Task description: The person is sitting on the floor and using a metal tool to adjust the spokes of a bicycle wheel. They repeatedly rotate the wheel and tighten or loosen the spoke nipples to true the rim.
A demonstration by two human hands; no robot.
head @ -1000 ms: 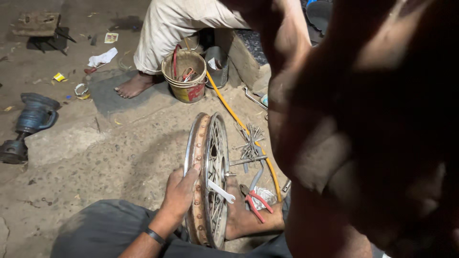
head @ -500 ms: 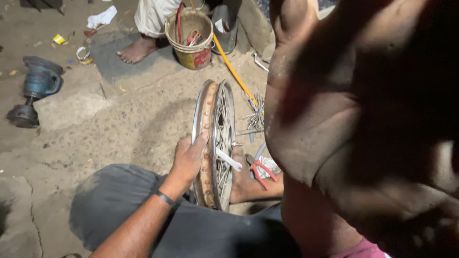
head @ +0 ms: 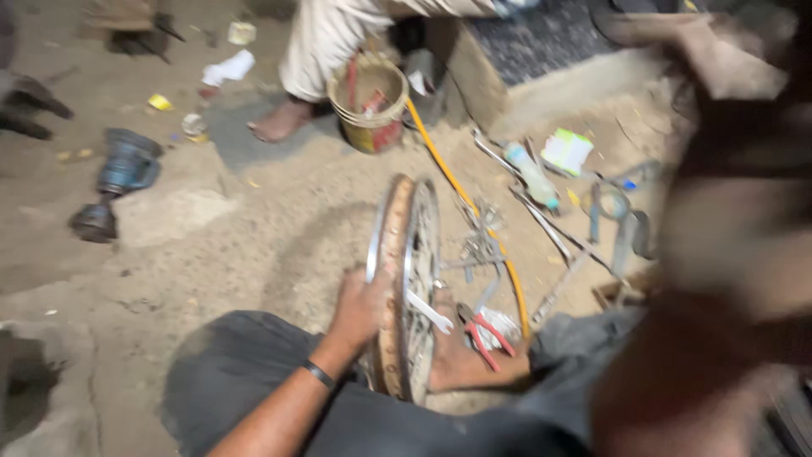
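Note:
A spoked bicycle wheel with a brown rim strip stands upright on the sandy ground in front of me. My left hand grips its rim from the left side; a dark band sits on that wrist. A silver spanner sticks out by the hub. Just right of the wheel my bare foot rests beside red-handled pliers. My right hand is a large blur close to the camera at the right, its fingers unreadable.
Another person sits at the back with a bare foot beside a yellow bucket of tools. A yellow hose runs past the wheel. A blue power tool lies left; a bottle, spanners and a stone block lie right.
My blurred right arm has swung further right, uncovering the tools and block on the right. The view has shifted down and closer. My left hand stays on the rim.

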